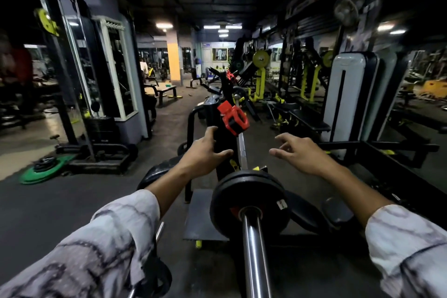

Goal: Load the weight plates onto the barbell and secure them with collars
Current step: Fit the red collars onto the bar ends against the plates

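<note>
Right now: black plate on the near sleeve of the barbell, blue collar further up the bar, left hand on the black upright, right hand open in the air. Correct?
One error: the plastic clamp collar is red, not blue, as the head view shows. The rest holds: black round weight plate on the chrome barbell, left hand on the black upright, right hand open.

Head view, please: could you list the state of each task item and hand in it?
Barbell: horizontal, on the rack.
Weight plate: on the sleeve, no collar outside it.
Red collar: perched further along, not clamping the plate.
Left hand: gripping a black upright.
Right hand: open, empty.

A green plate (46, 172) lies on the floor left; a flat bench (167, 89) stands farther back.
</note>
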